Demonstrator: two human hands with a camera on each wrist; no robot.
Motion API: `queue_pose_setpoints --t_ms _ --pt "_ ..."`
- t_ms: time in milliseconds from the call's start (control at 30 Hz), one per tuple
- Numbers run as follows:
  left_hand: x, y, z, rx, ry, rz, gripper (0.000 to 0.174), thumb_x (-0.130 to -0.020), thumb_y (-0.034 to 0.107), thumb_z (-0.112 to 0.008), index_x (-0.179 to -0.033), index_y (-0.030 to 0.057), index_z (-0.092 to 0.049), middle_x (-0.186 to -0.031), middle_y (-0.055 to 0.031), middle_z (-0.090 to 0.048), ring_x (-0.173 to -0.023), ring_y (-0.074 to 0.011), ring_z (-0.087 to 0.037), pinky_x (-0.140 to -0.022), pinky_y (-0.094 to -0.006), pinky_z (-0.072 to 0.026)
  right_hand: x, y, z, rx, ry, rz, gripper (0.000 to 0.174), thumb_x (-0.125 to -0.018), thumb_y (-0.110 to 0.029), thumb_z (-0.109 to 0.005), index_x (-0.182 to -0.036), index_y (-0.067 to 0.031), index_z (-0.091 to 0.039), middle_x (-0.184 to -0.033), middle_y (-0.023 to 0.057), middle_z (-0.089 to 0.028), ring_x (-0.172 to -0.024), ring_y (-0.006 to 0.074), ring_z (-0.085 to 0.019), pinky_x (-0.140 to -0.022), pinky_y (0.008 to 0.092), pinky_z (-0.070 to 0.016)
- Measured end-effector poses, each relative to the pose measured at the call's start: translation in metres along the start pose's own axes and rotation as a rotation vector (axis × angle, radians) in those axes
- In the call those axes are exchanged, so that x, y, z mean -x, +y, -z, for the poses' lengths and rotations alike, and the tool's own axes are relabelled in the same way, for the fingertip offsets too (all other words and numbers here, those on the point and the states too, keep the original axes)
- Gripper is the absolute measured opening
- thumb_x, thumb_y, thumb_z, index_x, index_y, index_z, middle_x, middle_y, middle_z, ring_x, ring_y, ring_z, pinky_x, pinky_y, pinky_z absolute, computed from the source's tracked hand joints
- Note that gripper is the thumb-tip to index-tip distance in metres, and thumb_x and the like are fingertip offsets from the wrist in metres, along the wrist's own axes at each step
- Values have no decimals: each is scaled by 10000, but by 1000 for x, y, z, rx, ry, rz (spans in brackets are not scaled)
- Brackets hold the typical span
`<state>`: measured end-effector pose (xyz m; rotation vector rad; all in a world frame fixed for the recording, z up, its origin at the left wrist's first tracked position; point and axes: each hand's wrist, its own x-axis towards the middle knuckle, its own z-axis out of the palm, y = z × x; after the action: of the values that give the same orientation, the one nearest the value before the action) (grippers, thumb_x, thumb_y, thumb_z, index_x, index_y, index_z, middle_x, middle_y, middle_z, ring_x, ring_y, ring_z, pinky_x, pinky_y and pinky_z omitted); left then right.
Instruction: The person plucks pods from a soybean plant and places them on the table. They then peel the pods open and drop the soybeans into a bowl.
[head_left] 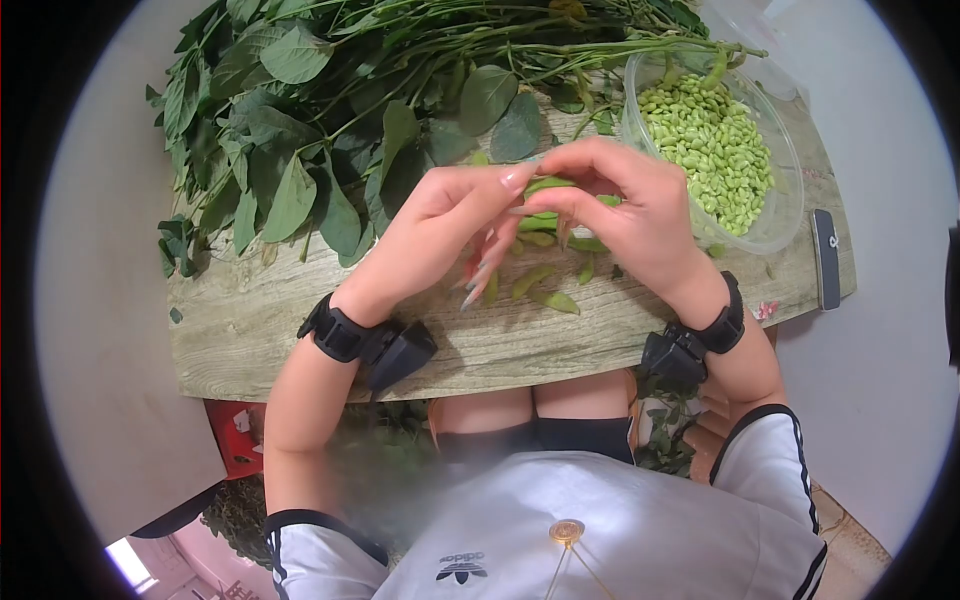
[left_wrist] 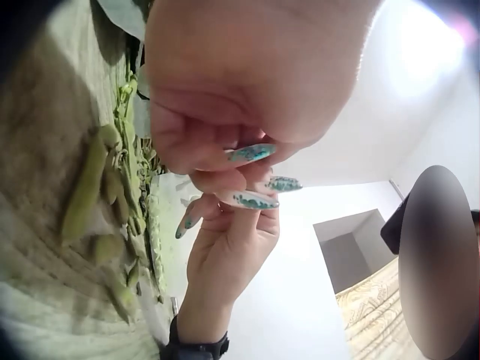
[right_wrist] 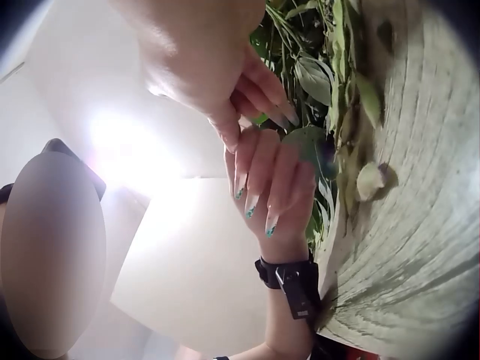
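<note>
Both hands meet over the table, fingertips together around a green soybean pod [head_left: 548, 184]. My right hand [head_left: 640, 200] pinches the pod between thumb and index finger. At the pod's other end, my left hand [head_left: 445, 215] holds it with thumb and fingertips, its other fingers curled below. A sliver of the pod's green [right_wrist: 260, 118] shows between the fingers in the right wrist view; in the left wrist view the fingers hide it. Several loose pods [head_left: 553, 300] lie on the wooden table [head_left: 300, 335] under the hands.
A clear plastic tub [head_left: 790, 215] of shelled green beans [head_left: 705, 145] stands right of the hands. Leafy soybean stalks [head_left: 300, 130] cover the table's back and left. A phone [head_left: 826, 260] lies at the right edge. Each wrist wears a black strapped camera [head_left: 400, 355].
</note>
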<state>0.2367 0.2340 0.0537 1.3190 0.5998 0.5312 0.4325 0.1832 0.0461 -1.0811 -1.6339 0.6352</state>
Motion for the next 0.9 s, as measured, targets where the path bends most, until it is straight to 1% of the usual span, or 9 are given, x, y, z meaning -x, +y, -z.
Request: queue_pose_setpoints --t_ms 167,333,433,533,667,733,767,833,900 --pt "-2 -4 6 28 28 -86 410 -1041 332 -472 -763 43 -554 -542 10 -495 -409 -69 -463 -386 -232 -379 -2 0 2 143 -42 79 237 -805 -192 -781 -946 -28 -684 -821 59 -682 -633 138 -624 -587 266 -497" --pt "-2 -7 6 290 35 19 396 -1039 317 -447 -728 73 -437 -574 12 -376 -406 -104 -428 -362 -238 -313 -2 6 0 134 -18 114 233 -808 -198 -776 -930 -22 -685 -814 61 -680 -635 142 -625 -588 273 -497" --pt "-3 -5 10 204 -22 31 361 -1027 304 -426 -740 87 -400 -602 10 -356 -409 -111 -409 -363 -235 -296 -2 5 3 148 -27 98 214 -798 -183 -778 -902 -19 -688 -804 66 -677 -633 153 -621 -582 280 -492" --pt "-4 -7 14 161 -75 76 300 -1005 283 -419 -782 83 -417 -619 12 -363 -423 -100 -407 -368 -229 -289 -3 7 2 150 1 117 206 -786 -174 -784 -883 -19 -691 -790 69 -672 -632 163 -615 -574 282 -482" --pt "-7 -12 14 80 -46 40 254 -991 263 -417 -820 76 -428 -643 15 -364 -439 -93 -405 -372 -228 -285 -4 8 2 169 -6 113 221 -777 -183 -793 -887 -23 -688 -782 68 -663 -629 168 -608 -573 286 -476" --pt "-7 -13 14 197 -31 120 157 -968 186 -444 -992 63 -538 -722 32 -439 -474 -35 -344 -359 -204 -289 -3 7 2 189 -8 128 227 -777 -187 -794 -889 -23 -686 -783 66 -660 -631 170 -607 -574 288 -476" --pt "-7 -10 14 194 -32 115 157 -968 186 -444 -992 63 -538 -722 32 -439 -474 -35 -344 -359 -204 -289 -3 6 1 172 -13 107 230 -780 -192 -793 -890 -24 -682 -782 64 -656 -631 172 -604 -574 290 -474" --pt "-6 -5 12 173 -75 136 220 -976 237 -417 -841 65 -445 -666 5 -375 -446 -90 -398 -374 -228 -288 -3 7 1 160 -18 84 233 -783 -197 -791 -892 -25 -679 -780 62 -651 -632 174 -601 -574 293 -472" --pt "-7 -6 12 179 -69 141 217 -971 231 -416 -842 60 -450 -663 3 -374 -446 -90 -398 -373 -229 -291 -2 7 2 157 -33 75 244 -789 -207 -788 -895 -23 -670 -768 64 -639 -630 178 -594 -572 294 -466"
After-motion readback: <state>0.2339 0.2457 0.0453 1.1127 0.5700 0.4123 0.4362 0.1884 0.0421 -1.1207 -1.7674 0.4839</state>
